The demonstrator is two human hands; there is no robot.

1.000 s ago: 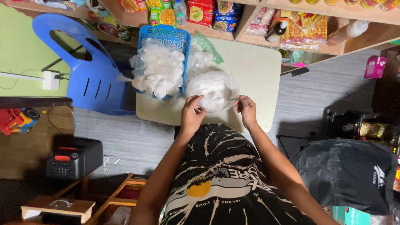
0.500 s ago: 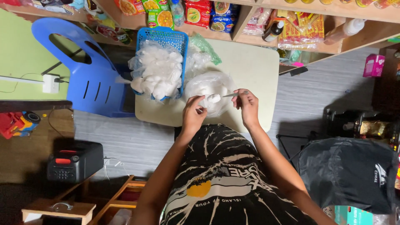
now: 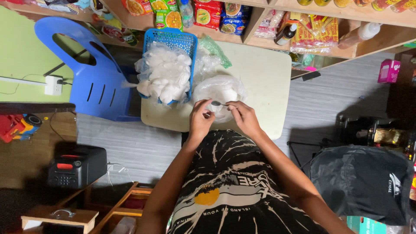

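1. I look down at a big clear plastic bag (image 3: 219,93) full of white stuff. It sits on the pale table (image 3: 264,82), at the near edge, just in front of me.
2. My left hand (image 3: 200,119) and my right hand (image 3: 243,118) meet at the near side of the bag. They are close together, almost touching.
3. The fingers of both hands are curled in and pinch something small and dark (image 3: 215,103) between them, right at the bag. I cannot tell what the small thing is.
4. I think the bag is soft and light. The plastic looks thin and slippery, so it may tear or slide. The best spot to hold it is the bunched part near my hands, not the round full part.
5. To the left of the bag stands a blue basket (image 3: 173,41). It is piled with small clear bags of white stuff (image 3: 162,76), and some hang over its near edge.
6. A crumpled green bag (image 3: 216,51) lies just beyond the big bag.
7. Farther left is a blue plastic chair (image 3: 86,82), beside the table.
8. At the far side, wooden shelves (image 3: 346,45) hold packets and bottles.
9. Near left on the floor is a black box with a red button (image 3: 76,167). Near right is a dark bag (image 3: 362,182).
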